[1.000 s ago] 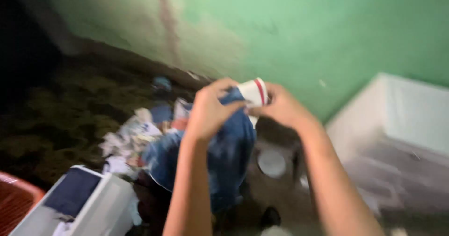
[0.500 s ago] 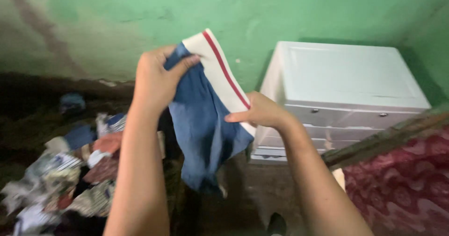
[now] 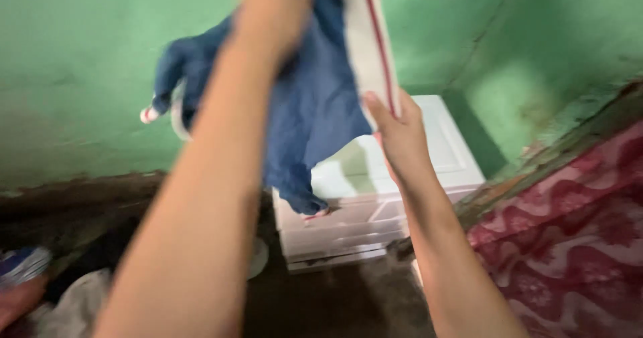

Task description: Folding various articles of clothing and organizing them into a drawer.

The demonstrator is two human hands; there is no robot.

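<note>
Both hands hold up a blue garment point(image 3: 315, 104) with a white band and red stripe; the left hand point(image 3: 278, 3) grips it at the top edge of the frame, and the right hand point(image 3: 395, 134) pinches the band lower down. Behind it stands a white chest of drawers point(image 3: 362, 224) against the green wall point(image 3: 80, 77). A red patterned cloth point(image 3: 569, 231) lies at the right.

A white chest of drawers point(image 3: 375, 217) stands against the green wall point(image 3: 87, 70), in the corner of the room. To the right lies a red patterned bedcover point(image 3: 569, 224). On the dark floor point(image 3: 321, 304) at lower left sits a blurred heap of clothes point(image 3: 40, 291).
</note>
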